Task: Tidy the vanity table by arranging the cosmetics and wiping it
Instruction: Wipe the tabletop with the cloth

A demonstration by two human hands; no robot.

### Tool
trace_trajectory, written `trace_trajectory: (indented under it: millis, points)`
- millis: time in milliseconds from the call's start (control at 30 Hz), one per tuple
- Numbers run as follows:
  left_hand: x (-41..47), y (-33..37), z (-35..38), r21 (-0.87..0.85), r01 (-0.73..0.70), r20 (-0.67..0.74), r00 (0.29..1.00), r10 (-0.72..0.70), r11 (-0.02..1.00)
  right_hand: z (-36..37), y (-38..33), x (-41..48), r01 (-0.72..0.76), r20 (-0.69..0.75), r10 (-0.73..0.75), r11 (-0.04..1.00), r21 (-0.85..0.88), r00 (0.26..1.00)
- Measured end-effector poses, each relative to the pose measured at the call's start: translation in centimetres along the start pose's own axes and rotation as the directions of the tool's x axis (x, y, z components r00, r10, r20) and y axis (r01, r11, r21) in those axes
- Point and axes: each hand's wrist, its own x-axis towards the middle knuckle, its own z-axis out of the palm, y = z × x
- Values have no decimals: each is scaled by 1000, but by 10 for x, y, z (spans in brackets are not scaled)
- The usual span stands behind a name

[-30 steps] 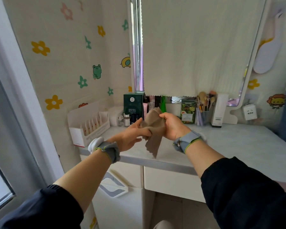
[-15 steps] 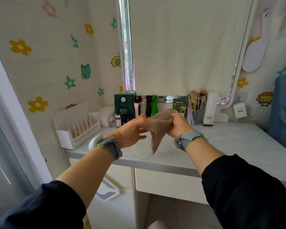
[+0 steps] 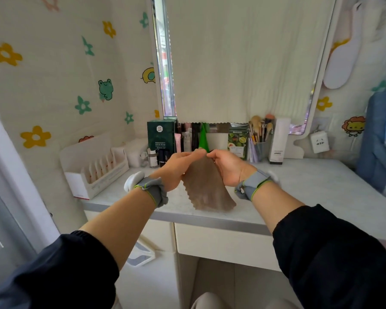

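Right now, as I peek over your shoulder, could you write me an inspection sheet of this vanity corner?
Surface: pale marbled vanity top, drawer beneath.
Job's things: brown cloth held up over the top; green box, brush cup and white bottle lined along the back.
Clutter: white carton of sachets at the left end.
Hands: left hand and right hand both pinch the cloth's top edge.
Cables: nothing seen; a wall socket sits at the right.
Surroundings: mirror draped in cream fabric, sticker wall on the left.
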Motion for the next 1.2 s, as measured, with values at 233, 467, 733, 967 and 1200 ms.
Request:
trace_trajectory:
  millis: [233, 467, 733, 967, 1200]
  points:
    - [13, -9, 1, 51, -113, -180, 976, 121, 992, -9, 6, -2, -32, 112, 39, 997, -66, 993]
    - [22, -1, -2, 71, -187, -399, 895, 200, 980, -26, 17, -1, 6, 122, 48, 912, -410, 991]
    - [36, -21, -21, 116, -22, -576, 813, 85, 993, -54, 27, 7, -89, -149, 53, 965, -245, 987]
    - [43, -67, -36, 244, 334, -532, 831, -162, 911, -49, 42, 9, -227, -333, 120, 925, -305, 935]
    - [50, -57, -21, 221, 287, -484, 862, -151, 932, -46, 41, 13, -237, -348, 120, 919, -315, 930]
